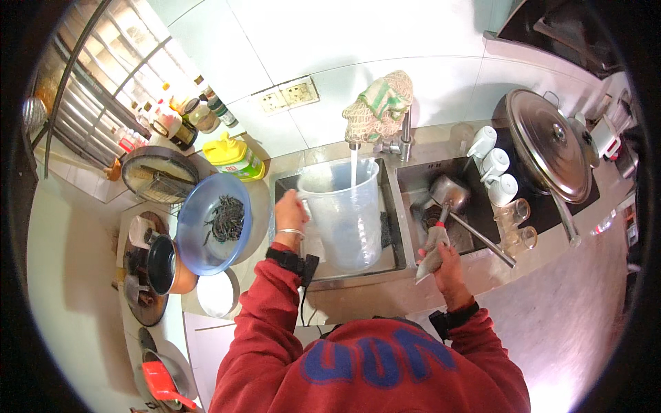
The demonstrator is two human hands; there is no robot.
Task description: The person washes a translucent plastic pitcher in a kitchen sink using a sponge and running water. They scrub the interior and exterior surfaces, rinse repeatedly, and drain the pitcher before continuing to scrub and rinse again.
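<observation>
A large translucent plastic pitcher (343,222) stands in the left sink basin (392,206), with water running into it from the tap (406,137). My left hand (292,211) is closed around the pitcher's handle. Over the right basin (413,196), my right hand (450,266) grips a greyish tapered thing (433,254), which meets a red-banded handle. That handle leads to a metal dipper (451,191); whether the greyish thing is part of it, I cannot tell. A metal rod (485,240) slants across the basin's front edge.
Left of the sink, a blue plastic basin (188,227) holds a dark stringy heap, beside a yellow jug (232,157). A mesh cloth (379,108) drapes the tap. Several white mugs (494,162), glass cups (514,210) and a lidded wok (550,144) stand right.
</observation>
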